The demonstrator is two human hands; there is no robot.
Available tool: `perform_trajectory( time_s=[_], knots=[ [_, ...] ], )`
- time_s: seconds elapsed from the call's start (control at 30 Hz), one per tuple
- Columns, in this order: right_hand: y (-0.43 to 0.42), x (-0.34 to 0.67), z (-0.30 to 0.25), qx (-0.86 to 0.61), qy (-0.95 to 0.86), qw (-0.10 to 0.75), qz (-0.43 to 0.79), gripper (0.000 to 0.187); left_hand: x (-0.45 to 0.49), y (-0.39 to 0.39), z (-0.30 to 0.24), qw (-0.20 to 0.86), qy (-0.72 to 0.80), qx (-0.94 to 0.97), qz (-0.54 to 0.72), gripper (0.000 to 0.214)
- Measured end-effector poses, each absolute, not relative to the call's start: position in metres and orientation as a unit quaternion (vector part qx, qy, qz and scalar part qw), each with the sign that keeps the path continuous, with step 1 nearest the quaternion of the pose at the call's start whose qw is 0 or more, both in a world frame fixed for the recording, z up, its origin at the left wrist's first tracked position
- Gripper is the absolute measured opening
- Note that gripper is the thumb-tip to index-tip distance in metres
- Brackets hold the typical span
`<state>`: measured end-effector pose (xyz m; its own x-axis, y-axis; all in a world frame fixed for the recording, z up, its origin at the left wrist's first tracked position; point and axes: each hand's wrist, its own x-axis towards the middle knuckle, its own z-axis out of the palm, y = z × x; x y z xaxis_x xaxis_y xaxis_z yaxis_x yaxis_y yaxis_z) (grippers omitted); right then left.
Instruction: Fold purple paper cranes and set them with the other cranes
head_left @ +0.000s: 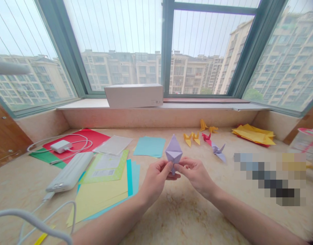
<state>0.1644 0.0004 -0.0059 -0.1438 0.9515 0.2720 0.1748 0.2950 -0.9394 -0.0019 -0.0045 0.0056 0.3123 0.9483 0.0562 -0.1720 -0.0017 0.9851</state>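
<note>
A partly folded piece of lilac origami paper (174, 147) is held upright above the stone counter, its pointed tip up and a narrow part down between my fingers. My left hand (161, 173) pinches its lower left side, the thumb in front and fingertips beneath. On the lower right, my right hand (193, 172) grips it between thumb and bent fingers. Both thumbs nearly meet at the narrow bottom. Behind and to the right lie finished paper cranes: a lilac crane (218, 150), a red crane (206, 138) and several yellow-orange ones (192, 139).
Light blue paper squares (149, 146) lie behind my left hand. Farther left are yellow sheets (102, 197), a green packet (105, 166), red paper (95, 136), a white power bank (70, 172) and cables. Folded yellow paper (253, 133) lies back right. A white box (134, 96) sits on the sill.
</note>
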Motion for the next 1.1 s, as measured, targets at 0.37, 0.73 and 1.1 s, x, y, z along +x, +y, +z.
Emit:
perform_trajectory(
  time_s=[0.37,0.73,1.1],
  knots=[
    [0.012,0.176,-0.011,-0.417,-0.574,0.6,0.37,0.053,-0.006,0.001,0.003,0.508,0.399,0.642,0.413,0.025],
    [0.01,0.194,0.001,-0.444,-0.706,0.452,0.317,0.036,-0.007,-0.001,0.009,0.598,0.372,0.558,0.44,0.067],
    [0.011,0.22,0.012,-0.363,-0.808,0.273,0.375,0.012,-0.01,-0.01,-0.007,0.321,0.363,0.83,0.276,0.025]
  ],
)
